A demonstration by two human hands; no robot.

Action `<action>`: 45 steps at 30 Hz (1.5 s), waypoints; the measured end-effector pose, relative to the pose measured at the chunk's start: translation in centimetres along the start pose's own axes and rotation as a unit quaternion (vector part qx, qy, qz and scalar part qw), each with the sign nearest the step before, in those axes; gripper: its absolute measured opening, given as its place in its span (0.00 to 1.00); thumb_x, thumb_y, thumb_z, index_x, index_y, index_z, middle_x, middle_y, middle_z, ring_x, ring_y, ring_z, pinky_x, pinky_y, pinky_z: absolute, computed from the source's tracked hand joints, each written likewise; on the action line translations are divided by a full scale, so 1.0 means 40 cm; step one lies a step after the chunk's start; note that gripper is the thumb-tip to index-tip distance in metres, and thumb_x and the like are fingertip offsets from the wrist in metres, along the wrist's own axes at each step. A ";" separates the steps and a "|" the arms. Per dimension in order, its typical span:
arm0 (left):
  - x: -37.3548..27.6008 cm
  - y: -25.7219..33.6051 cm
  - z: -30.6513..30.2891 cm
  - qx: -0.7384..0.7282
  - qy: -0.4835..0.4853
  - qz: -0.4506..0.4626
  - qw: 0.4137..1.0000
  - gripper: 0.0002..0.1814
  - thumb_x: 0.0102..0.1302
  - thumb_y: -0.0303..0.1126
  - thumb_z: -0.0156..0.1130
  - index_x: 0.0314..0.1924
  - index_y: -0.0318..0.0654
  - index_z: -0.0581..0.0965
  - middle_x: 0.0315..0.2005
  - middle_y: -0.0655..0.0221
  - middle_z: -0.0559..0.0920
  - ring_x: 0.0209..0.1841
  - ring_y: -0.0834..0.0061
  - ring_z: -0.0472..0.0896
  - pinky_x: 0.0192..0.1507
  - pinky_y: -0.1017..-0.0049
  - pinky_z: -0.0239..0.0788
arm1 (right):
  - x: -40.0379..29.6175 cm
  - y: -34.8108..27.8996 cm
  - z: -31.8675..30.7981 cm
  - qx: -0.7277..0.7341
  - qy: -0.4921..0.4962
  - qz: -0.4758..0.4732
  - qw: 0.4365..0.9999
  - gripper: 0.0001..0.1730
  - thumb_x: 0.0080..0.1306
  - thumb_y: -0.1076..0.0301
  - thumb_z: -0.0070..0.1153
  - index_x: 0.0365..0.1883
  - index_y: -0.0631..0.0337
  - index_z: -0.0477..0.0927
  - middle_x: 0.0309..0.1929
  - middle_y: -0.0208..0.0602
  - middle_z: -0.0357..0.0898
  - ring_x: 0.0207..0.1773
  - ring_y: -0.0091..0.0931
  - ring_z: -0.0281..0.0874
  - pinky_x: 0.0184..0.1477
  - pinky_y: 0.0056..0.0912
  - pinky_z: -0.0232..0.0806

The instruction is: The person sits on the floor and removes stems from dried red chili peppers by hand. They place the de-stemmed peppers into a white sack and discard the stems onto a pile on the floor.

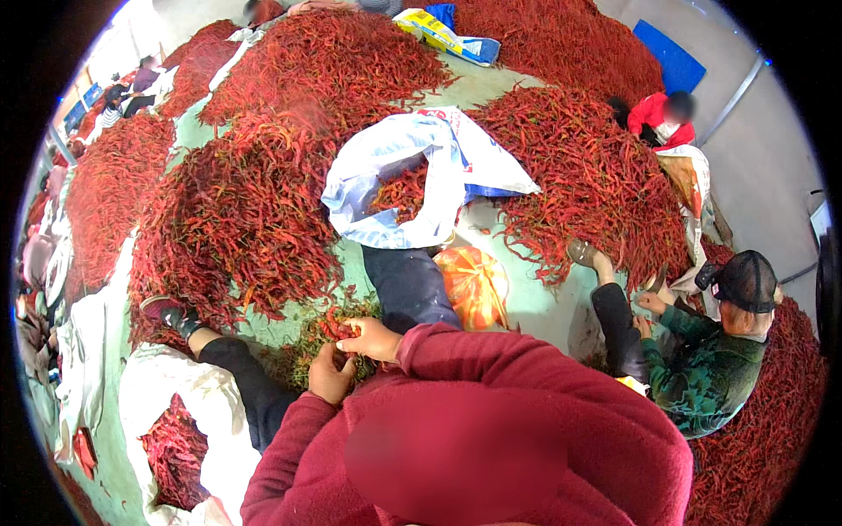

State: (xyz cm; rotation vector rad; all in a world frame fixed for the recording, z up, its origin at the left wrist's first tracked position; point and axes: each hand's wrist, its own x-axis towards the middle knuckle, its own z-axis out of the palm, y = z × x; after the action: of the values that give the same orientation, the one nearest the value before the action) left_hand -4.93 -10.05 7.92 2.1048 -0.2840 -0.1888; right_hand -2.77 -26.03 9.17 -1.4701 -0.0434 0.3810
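My left hand and my right hand meet in front of my body, thumbs and fingers bent around a few red chili peppers. Which fingers bear which pepper is partly hidden. Just below the hands is a heap of green chili stems on the pale green floor, between my spread legs. A large pile of red chili peppers lies beyond, to the left. Past my right knee, a white woven sack with a rolled rim stands open, holding peppers.
An orange-striped bag sits beside my right leg. Another white sack with peppers in it is at my left. On the right sits a person in a camouflage jacket; another in a red jacket is farther back. More pepper piles surround us.
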 end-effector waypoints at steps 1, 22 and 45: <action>-0.004 0.027 -0.006 -0.015 -0.010 -0.017 1.000 0.11 0.53 0.28 0.64 0.34 0.34 0.72 0.23 0.65 0.78 0.25 0.74 0.77 0.30 0.74 0.68 | -0.001 0.002 0.000 -0.004 0.008 0.005 1.000 0.22 0.57 0.73 0.58 0.50 0.69 0.71 0.35 0.29 0.76 0.36 0.18 0.71 0.41 0.24 0.68; 0.053 0.038 -0.002 -0.259 -0.137 -0.214 0.932 0.08 0.66 0.39 0.54 0.37 0.43 0.73 0.23 0.80 0.73 0.25 0.86 0.69 0.28 0.82 0.59 | 0.001 -0.003 -0.075 0.091 -0.006 0.048 0.995 0.16 0.59 0.70 0.58 0.43 0.67 0.73 0.34 0.28 0.75 0.34 0.16 0.68 0.37 0.21 0.64; 0.008 -0.039 -0.016 -0.350 -0.125 -0.210 0.904 0.06 0.64 0.37 0.56 0.35 0.43 0.74 0.21 0.78 0.74 0.23 0.85 0.70 0.24 0.84 0.60 | -0.016 0.018 -0.024 0.023 -0.003 -0.029 0.999 0.18 0.58 0.68 0.58 0.45 0.68 0.75 0.35 0.30 0.77 0.38 0.18 0.70 0.45 0.25 0.64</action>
State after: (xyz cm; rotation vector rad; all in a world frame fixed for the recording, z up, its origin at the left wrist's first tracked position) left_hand -4.28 -8.81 6.93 1.3912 0.0943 -0.7114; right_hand -3.30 -27.10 8.50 -1.4186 -0.0814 0.3368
